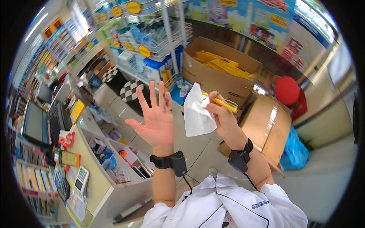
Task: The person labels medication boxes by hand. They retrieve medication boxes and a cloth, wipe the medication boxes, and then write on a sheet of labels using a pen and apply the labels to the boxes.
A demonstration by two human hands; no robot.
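Note:
My left hand (156,119) is held up, palm towards me, with its fingers spread and nothing in it. Dark smudges mark its ring and little fingers. My right hand (223,114) grips a crumpled white tissue (196,114) together with a yellow pen (223,104), which has a dark clip. The tissue hangs to the left of the fingers, apart from my left hand. Each wrist wears a black strap with a small box, the left box (179,164) and the right box (239,161), and cables run from them.
To the left stands a counter (97,196) with a card terminal (81,182), a calculator (63,188) and a monitor (35,122). Ahead are checkered stools (132,90), a wire rack (171,51) and an open carton (219,81). A closed carton (263,125) and a blue bag (296,151) lie right.

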